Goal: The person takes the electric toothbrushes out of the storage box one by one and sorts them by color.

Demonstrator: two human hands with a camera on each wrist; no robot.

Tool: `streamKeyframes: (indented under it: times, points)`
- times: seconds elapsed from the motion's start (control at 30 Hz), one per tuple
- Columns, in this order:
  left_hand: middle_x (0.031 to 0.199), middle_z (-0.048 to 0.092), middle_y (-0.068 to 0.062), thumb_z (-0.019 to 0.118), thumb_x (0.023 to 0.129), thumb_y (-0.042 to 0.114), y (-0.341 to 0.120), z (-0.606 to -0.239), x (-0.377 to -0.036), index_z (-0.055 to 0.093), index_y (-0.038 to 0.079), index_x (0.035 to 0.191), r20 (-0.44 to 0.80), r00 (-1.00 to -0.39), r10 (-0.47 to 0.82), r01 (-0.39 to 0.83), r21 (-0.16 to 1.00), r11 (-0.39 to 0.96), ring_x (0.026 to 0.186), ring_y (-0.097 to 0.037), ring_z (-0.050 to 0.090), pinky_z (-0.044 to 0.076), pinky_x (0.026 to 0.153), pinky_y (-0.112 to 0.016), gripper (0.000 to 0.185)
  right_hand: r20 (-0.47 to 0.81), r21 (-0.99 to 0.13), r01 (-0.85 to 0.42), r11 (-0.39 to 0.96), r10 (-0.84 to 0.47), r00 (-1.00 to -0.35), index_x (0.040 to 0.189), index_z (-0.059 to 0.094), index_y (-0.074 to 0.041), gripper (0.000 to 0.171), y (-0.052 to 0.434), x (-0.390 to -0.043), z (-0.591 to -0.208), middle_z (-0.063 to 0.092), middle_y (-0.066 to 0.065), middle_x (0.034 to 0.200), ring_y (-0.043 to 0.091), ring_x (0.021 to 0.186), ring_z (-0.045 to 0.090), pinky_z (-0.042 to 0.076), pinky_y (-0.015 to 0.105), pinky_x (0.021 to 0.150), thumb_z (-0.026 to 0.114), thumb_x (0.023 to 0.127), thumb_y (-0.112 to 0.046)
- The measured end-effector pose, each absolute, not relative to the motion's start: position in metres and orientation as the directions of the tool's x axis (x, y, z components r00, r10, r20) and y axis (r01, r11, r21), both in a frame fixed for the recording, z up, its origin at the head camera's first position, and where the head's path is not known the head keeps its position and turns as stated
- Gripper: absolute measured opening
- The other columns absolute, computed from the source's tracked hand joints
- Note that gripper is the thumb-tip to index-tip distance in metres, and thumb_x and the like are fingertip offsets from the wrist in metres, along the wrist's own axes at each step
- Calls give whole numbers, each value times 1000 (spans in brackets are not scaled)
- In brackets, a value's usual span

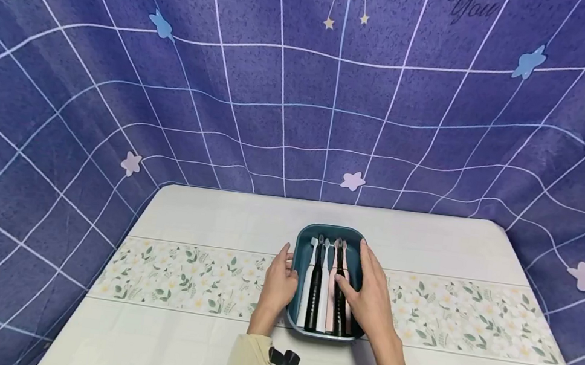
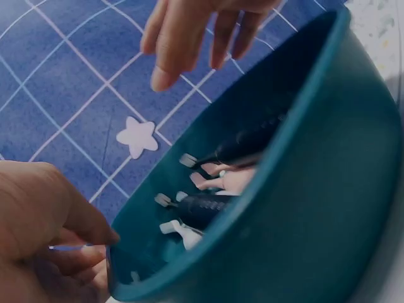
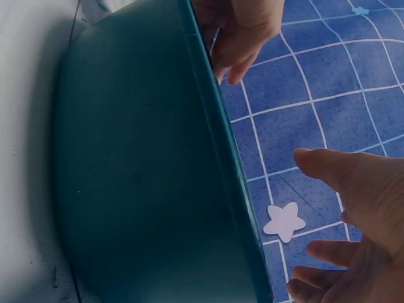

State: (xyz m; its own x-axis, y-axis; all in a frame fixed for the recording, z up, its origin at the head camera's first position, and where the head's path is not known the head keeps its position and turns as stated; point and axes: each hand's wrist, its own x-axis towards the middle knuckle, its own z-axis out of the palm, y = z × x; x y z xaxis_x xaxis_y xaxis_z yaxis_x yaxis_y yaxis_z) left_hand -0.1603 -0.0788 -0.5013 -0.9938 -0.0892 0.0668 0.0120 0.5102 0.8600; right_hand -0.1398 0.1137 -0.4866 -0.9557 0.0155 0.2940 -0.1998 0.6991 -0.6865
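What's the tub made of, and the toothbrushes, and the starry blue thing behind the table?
The tub looks like smooth plastic, slightly shiny: one even colour, with light catching its rim. The toothbrushes seem to have hard plastic handles, rigid and smooth-looking, though a rubbery coating is possible. The starry blue thing is probably printed, matte cloth, because its lines bend in soft waves.

Gridded blue cloth [image 1: 299, 125], white table [image 1: 211, 218]

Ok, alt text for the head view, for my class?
A teal tub holds black, white and pink toothbrushes on a white table with a floral band. A person's left fingers are beside the tub's left rim; the right fingers reach over its right. Blue starry fabric hangs behind.
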Motion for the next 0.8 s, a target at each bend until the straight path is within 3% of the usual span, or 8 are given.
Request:
streamKeyframes:
  times: [0.2, 0.43, 0.8]
  points:
    - [125, 57, -19, 49, 84, -13, -81, -499, -162, 36, 3, 145, 45, -993, -110, -9, 896, 445, 94, -27, 59, 49, 85, -42, 65, 256, -702, -182, 688, 5, -967, 154, 20, -14, 87, 111, -138, -487, 30, 19, 153, 38, 139, 30, 28, 55, 109, 72, 85, -26]
    - [119, 58, -20, 51, 81, -12, -82, -502, -168, 42, -3, 141, 6, -990, -139, -48, 922, 384, 90, -23, 55, 48, 81, -38, 61, 192, -730, -155, 666, -18, -981, 155, 16, -19, 91, 107, -137, -487, 31, 21, 152, 40, 137, 32, 30, 58, 107, 72, 84, -25]
    - [118, 52, -22, 51, 80, -14, -86, -506, -172, 47, -6, 135, -72, -992, -104, -95, 965, 244, 91, -21, 50, 43, 77, -25, 56, 56, -742, -67, 667, -38, -998, 154, 18, -11, 89, 100, -138, -490, 39, 27, 145, 44, 129, 43, 37, 56, 102, 71, 84, -25]
